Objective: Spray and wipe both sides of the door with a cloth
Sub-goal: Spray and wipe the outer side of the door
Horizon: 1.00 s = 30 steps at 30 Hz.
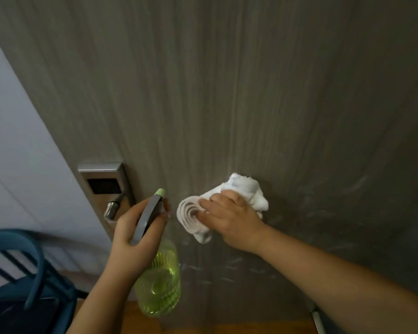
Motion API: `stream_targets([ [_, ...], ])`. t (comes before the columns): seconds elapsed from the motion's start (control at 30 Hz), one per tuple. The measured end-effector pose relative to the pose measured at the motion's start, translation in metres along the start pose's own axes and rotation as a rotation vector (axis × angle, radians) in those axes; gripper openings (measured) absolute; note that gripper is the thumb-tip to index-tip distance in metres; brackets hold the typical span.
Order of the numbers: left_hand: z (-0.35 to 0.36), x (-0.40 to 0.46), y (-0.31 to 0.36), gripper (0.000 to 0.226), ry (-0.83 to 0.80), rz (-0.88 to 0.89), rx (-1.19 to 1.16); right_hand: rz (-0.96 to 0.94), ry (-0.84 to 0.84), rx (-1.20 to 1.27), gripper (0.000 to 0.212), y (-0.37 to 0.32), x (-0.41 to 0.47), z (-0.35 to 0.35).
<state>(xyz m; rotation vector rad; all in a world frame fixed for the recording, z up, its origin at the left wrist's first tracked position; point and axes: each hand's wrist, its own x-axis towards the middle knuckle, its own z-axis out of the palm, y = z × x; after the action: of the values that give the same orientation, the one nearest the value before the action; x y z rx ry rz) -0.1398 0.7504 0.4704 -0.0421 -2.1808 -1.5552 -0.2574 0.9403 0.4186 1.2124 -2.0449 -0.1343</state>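
The door (227, 92) fills nearly the whole view, a grey wood-grain panel seen from close up, its latch edge running down the left side. The white cloth (241, 196) is bunched and pressed flat against the panel in its lower middle, a little to the right of the electronic lock (104, 184) and lever handle (110, 210) mounted by the latch edge. The right hand (229, 219) lies over the cloth with fingers spread across it, clamping it to the door; the cloth spills out beyond the fingertips to the upper right and curls out at the left, blurred there as if in motion.

Faint wet streaks show on the panel to the right of and below the cloth, toward the bottom edge, while the tall stretch above looks dry and unmarked. So the wiping that remains on this face seems to lie mainly upward from the grip, along the door's long vertical axis, and the right hand is the one already on the surface to follow it.

The left hand (138, 227) grasps the spray bottle (158, 280) by its grey trigger head, nozzle tipped toward the panel, green liquid low in the ribbed body. It sits just left of the cloth, between it and the lever handle. A blue chair (29, 268) stands at lower left, off the latch edge.
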Motion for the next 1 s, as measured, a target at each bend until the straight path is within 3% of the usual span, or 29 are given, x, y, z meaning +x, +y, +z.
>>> stream_targets([
  [0.13, 0.002, 0.005, 0.001, 0.022, 0.015, -0.005, -0.004, 0.229, 0.174, 0.096, 0.049, 0.014, 0.045, -0.049],
  [0.27, 0.000, 0.007, 0.009, 0.006, 0.021, 0.037, -0.003, 0.300, 0.342, 0.068, 0.050, 0.037, 0.090, -0.087],
  [0.3, -0.001, 0.006, 0.012, 0.015, 0.021, 0.043, 0.000, 0.299, 0.359, 0.068, 0.049, 0.039, 0.095, -0.090],
  [0.37, -0.002, 0.006, 0.014, 0.031, 0.020, 0.048, 0.005, 0.272, 0.358, 0.059, 0.045, 0.035, 0.096, -0.082],
  [0.4, -0.002, 0.006, 0.014, 0.030, 0.031, 0.047, 0.008, 0.251, 0.355, 0.050, 0.042, 0.031, 0.092, -0.074],
  [0.47, -0.001, 0.007, 0.015, 0.006, 0.062, 0.027, 0.013, 0.194, 0.350, 0.042, 0.036, 0.020, 0.081, -0.054],
  [0.57, 0.000, 0.005, 0.016, 0.026, 0.118, -0.040, 0.027, 0.091, 0.279, 0.025, 0.041, 0.001, 0.052, -0.020],
  [0.77, 0.004, -0.001, 0.015, 0.021, 0.122, -0.061, 0.078, -0.060, 0.118, -0.017, 0.038, -0.009, -0.002, 0.022],
  [1.0, 0.024, -0.007, 0.031, 0.020, 0.121, 0.006, 0.102, 0.222, 0.256, 0.214, 0.047, 0.022, 0.030, -0.037],
])
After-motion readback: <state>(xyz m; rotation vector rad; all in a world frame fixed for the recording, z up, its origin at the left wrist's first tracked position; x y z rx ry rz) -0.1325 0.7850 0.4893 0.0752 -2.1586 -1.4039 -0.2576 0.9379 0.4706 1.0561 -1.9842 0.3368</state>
